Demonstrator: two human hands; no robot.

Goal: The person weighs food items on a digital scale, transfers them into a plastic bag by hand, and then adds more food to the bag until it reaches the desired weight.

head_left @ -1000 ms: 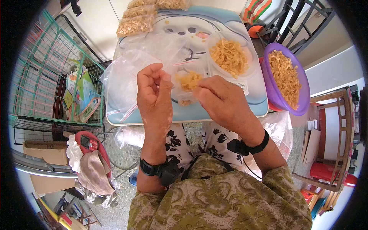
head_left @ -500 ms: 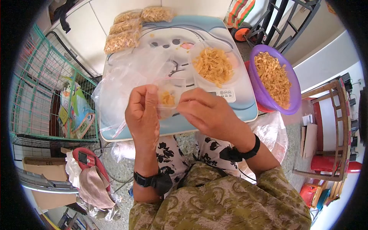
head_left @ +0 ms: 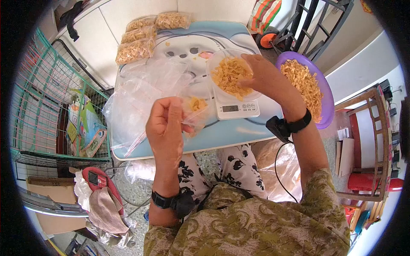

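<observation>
Pinching clear plastic bag (head_left: 196, 117) of yellow flakes (head_left: 197, 103): left hand (head_left: 165, 128). Right hand (head_left: 268, 77) reaching into round translucent bowl (head_left: 210, 64), apparently gathering, finger closure unclear; next move needing bag steady.

Past the scale (head_left: 237, 109), the near right of the table (head_left: 252, 127) gives me bare surface to pass over. To the left, a heap of loose clear bags (head_left: 139, 96) blocks a low sweep. At the far left, filled bags (head_left: 136, 48) stand in my way; off the right edge, the purple basin's (head_left: 328, 102) raised rim does.
</observation>
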